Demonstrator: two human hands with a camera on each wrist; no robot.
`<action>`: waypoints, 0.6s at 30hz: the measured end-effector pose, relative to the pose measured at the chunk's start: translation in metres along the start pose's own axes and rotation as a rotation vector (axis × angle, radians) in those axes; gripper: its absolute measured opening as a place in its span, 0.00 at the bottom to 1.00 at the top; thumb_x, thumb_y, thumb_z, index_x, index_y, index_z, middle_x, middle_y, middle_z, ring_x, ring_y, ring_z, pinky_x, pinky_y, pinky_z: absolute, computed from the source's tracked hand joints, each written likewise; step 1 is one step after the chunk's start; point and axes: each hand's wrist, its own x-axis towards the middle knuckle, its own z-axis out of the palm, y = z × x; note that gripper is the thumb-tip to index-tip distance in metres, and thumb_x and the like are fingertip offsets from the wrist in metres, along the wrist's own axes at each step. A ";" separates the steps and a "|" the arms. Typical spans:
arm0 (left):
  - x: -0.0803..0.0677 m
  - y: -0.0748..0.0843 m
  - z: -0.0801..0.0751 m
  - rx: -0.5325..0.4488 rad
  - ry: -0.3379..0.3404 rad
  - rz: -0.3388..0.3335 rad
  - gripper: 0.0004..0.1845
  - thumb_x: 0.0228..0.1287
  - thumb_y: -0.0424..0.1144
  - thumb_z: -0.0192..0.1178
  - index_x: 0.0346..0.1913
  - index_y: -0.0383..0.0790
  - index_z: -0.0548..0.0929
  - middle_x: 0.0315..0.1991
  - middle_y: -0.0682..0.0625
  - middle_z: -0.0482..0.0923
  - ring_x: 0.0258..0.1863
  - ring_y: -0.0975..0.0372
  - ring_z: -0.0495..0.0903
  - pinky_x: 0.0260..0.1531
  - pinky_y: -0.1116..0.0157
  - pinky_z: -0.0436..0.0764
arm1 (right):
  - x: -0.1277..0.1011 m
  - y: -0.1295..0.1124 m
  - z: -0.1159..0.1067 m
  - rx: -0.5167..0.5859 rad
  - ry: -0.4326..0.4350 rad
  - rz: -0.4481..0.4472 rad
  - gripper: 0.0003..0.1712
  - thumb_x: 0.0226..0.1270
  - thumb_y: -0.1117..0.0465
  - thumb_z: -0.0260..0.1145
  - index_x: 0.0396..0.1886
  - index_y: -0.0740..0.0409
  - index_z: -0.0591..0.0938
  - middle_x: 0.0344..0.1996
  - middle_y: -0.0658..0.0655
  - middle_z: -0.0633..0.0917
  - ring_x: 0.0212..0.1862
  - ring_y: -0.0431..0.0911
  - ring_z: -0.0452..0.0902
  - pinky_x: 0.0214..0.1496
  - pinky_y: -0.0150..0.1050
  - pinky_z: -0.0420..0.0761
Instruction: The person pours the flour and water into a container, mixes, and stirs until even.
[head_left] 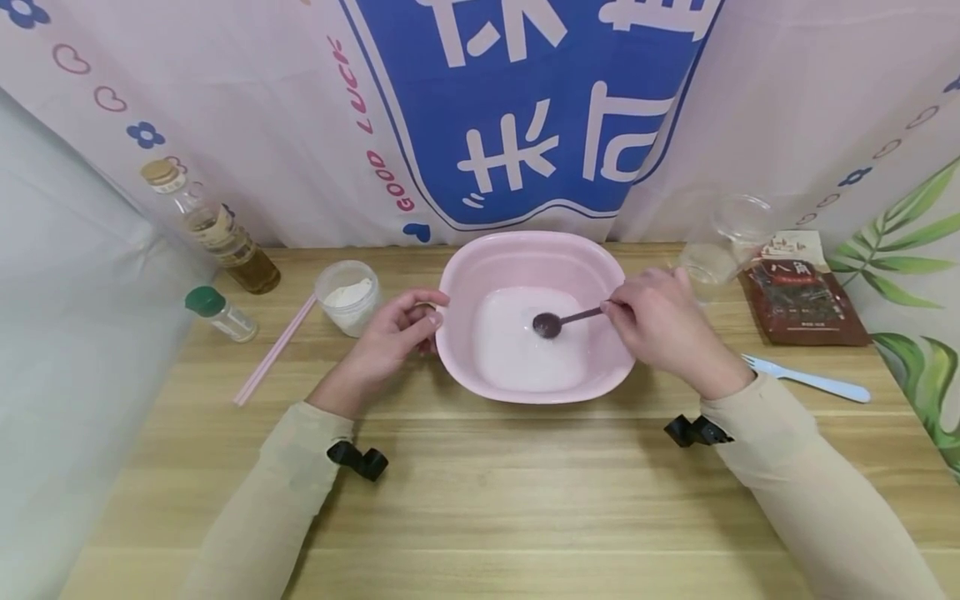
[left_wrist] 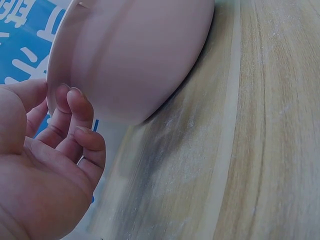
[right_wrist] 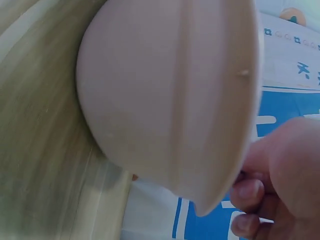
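Observation:
A pink plastic basin (head_left: 480, 383) stands on the wooden table with cloudy white liquid (head_left: 517, 350) inside. My left hand (head_left: 393, 329) holds its left rim between thumb and bent fingers; in the left wrist view those fingers (left_wrist: 80, 107) curl close to the outer wall. Over the right rim, my right hand (head_left: 660, 321) grips the handle of a dark brown measuring spoon (head_left: 547, 325), whose bowl is at the liquid's surface. The basin's wall (right_wrist: 150, 90) hides the spoon in the right wrist view.
Left of the basin are a tub of white powder (head_left: 349, 300), pink chopsticks (head_left: 273, 350), a green-capped shaker (head_left: 221, 315) and an oil bottle (head_left: 240, 250). On the right stand a clear plastic cup (head_left: 708, 265), a brown spice packet (head_left: 802, 300) and a blue fork (head_left: 817, 381). A printed curtain (head_left: 300, 150) borders the back.

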 end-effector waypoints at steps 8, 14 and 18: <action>0.000 0.000 0.001 -0.014 -0.012 -0.004 0.18 0.82 0.31 0.55 0.69 0.33 0.75 0.40 0.51 0.81 0.36 0.59 0.78 0.38 0.66 0.81 | -0.002 0.007 -0.008 -0.053 0.012 -0.010 0.07 0.70 0.65 0.73 0.31 0.61 0.90 0.28 0.58 0.89 0.38 0.59 0.77 0.48 0.57 0.62; 0.000 0.002 0.001 -0.009 -0.008 -0.008 0.18 0.82 0.31 0.55 0.69 0.33 0.75 0.40 0.50 0.81 0.36 0.59 0.78 0.37 0.66 0.81 | -0.006 -0.002 -0.017 0.038 -0.117 -0.047 0.05 0.71 0.62 0.74 0.34 0.55 0.92 0.30 0.52 0.90 0.40 0.53 0.80 0.47 0.51 0.60; 0.000 0.003 0.000 0.007 -0.009 -0.009 0.18 0.82 0.31 0.55 0.69 0.33 0.75 0.41 0.50 0.81 0.36 0.58 0.78 0.38 0.66 0.82 | -0.008 -0.007 -0.018 0.087 -0.123 -0.061 0.05 0.71 0.63 0.74 0.32 0.54 0.91 0.28 0.49 0.88 0.39 0.50 0.79 0.47 0.48 0.58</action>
